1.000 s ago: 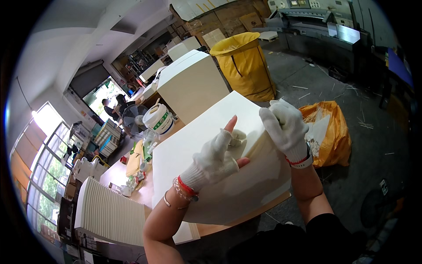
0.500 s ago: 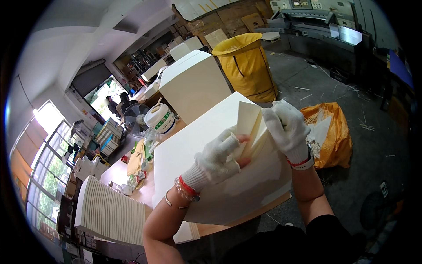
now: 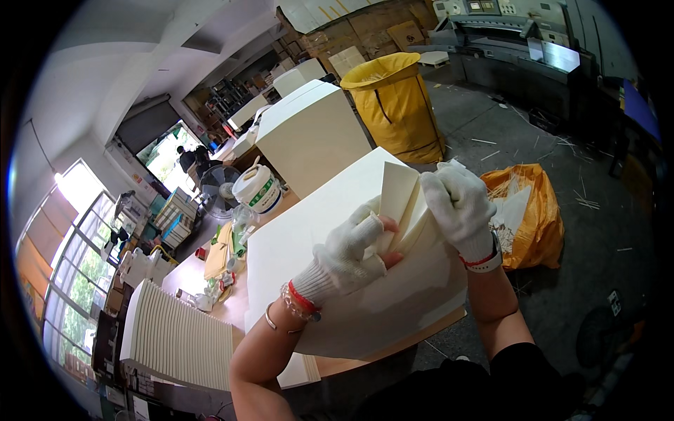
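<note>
Before me lies a large stack of cream paper sheets (image 3: 302,245), its right part lifted and curled. My left hand (image 3: 351,245), in a white knit glove with bare fingertips, grips the folded-up paper from its left side, thumb and fingers around it. On the other side, my right hand (image 3: 460,203), also gloved, is closed around the paper's far right edge. Between the hands a pointed corner flap (image 3: 398,193) stands up. How many sheets each hand holds is hidden.
A wavy-edged paper stack (image 3: 175,337) lies at the left. Behind are a white bucket (image 3: 258,189), a fan (image 3: 219,189) and a tall paper block (image 3: 316,137). Yellow (image 3: 397,112) and orange (image 3: 537,224) bags of scraps stand on the floor. Two people are near the far doorway.
Both hands keep their hold on the paper with almost no movement. The flap between them has shifted very slightly. A person near the doorway has moved a little to the right.
</note>
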Demonstrator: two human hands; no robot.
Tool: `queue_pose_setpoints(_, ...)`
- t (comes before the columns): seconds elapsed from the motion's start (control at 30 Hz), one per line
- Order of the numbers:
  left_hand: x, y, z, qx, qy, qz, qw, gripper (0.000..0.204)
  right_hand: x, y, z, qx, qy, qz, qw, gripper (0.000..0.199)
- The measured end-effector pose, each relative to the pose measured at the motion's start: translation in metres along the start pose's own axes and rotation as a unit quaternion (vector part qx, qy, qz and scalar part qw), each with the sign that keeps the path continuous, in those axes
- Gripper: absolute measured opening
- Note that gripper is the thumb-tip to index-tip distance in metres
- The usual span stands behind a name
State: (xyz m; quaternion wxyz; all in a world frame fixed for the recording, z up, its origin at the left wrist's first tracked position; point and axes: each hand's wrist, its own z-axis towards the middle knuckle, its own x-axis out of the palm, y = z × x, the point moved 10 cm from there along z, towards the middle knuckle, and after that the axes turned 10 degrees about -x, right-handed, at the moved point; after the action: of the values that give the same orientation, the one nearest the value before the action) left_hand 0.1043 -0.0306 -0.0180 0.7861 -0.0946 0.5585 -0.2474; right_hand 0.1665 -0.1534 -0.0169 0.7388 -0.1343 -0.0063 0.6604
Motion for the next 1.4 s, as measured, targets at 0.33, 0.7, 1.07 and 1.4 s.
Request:
queue_pose_setpoints(0.33, 0.005, -0.006, 0.002, -0.002, 0.037, 0.022, 0.999, 0.046, -0.002, -0.004, -0.001, 0.025, -0.033, 0.040, 0.998, 0.027)
queue_pose_setpoints(0.7, -0.001, -0.002, 0.001, -0.021, 0.011, -0.014, 1.000, 0.036, -0.004, -0.002, -0.002, 0.001, -0.049, 0.053, 0.997, 0.036)
queue_pose_setpoints(1.07, 0.002, -0.005, 0.001, -0.009, 0.004, 0.005, 1.000, 0.040, -0.003, -0.003, 0.000, 0.017, -0.031, 0.033, 0.999, 0.036)
queue_pose_setpoints(1.4, 0.002, -0.004, 0.002, -0.004, 0.024, 0.019, 1.000, 0.051, -0.005, -0.002, 0.000, 0.027, -0.032, 0.043, 0.998, 0.038)
